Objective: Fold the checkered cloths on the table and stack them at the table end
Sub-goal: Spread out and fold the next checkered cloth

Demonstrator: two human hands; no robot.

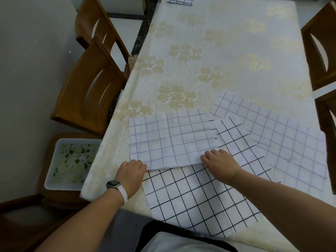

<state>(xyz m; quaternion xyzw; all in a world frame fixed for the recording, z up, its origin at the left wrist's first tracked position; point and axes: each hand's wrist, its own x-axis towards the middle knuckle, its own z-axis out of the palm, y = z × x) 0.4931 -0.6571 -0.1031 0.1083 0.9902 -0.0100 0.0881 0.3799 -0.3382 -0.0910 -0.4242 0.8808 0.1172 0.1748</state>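
A white cloth with a purple grid (169,139) lies folded in half near the table's front left. My left hand (130,174) pinches its near left corner, fingers curled at the edge. My right hand (221,163) grips its near right corner, knuckles up. Beneath it a larger white cloth with a black grid (196,197) lies flat and hangs over the near edge. A third cloth with a pale purple grid (283,135) is spread flat to the right. A folded black-grid cloth (180,0) sits at the table's far end.
The table (209,57) wears a cream cover with gold flowers. Wooden chairs (91,91) stand along the left side, and two more (320,48) on the right. A white tray (72,162) with a green pattern rests on a low stool at the left.
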